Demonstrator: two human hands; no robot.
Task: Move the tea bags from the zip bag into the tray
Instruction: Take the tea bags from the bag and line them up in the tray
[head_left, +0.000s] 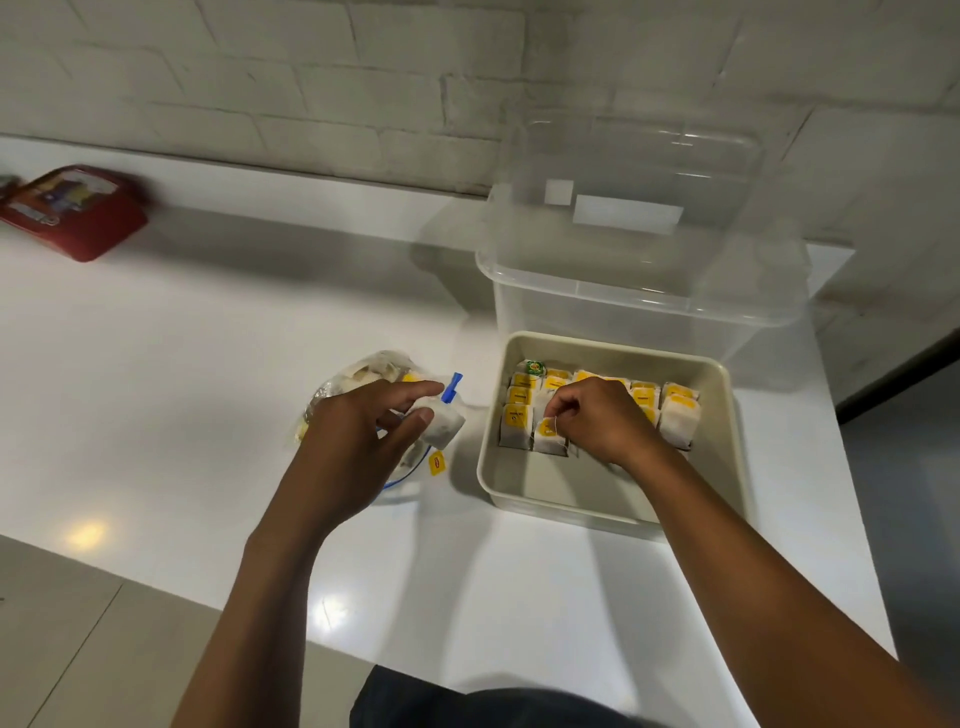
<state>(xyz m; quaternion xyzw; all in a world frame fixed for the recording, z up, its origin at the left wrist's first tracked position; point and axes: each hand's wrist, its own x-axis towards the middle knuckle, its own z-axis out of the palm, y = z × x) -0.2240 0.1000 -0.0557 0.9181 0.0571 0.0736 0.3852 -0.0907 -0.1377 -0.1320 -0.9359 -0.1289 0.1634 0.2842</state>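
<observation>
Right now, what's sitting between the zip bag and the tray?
In the head view, only bare white counter separates zip bag and tray; the tea bag that the left hand pinches reaches into that gap.

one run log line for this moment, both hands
left hand: pinches tea bag over zip bag | right hand: sets tagged tea bag in tray | rows: partly filled

Head-worn wide camera looks steeply down, close over the white counter (208, 364).

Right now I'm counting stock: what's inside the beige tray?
The tray holds rows of upright tea bags with yellow tags and one green tag. The right hand covers the middle bags, so no full count.
</observation>
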